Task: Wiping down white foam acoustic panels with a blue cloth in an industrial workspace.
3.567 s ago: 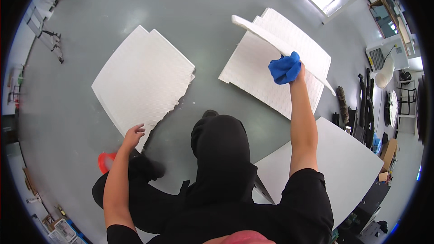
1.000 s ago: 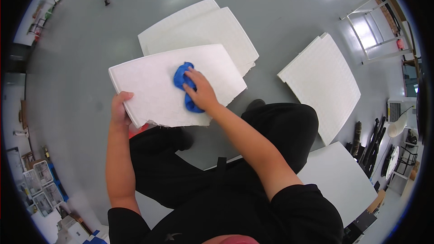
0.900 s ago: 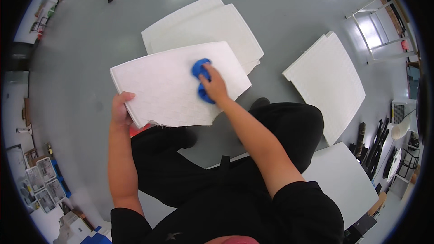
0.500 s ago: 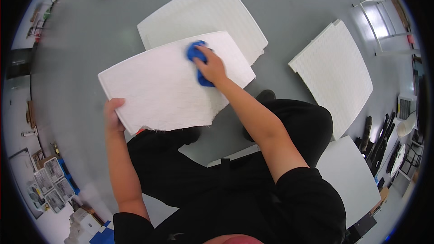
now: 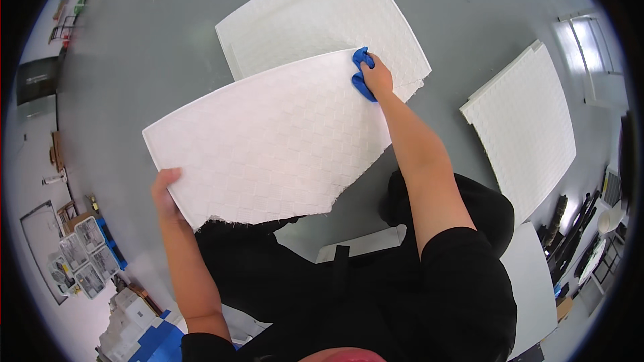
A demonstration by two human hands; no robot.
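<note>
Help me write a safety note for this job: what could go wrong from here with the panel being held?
The white panel might tip or twist: the left hand grips its left edge, while the right hand works at the far upper-right corner.

The blue cloth could snag if it reaches the ragged, frayed lower edge, which might also shed fibres.

We see grey floor (image 5: 463, 0), four pale bins (image 5: 88, 255) near a blue sheet (image 5: 159, 343) at lower left, and to our right a white frame (image 5: 577, 60), long dark pieces (image 5: 572, 236) and a white hose (image 5: 609, 220)
</note>
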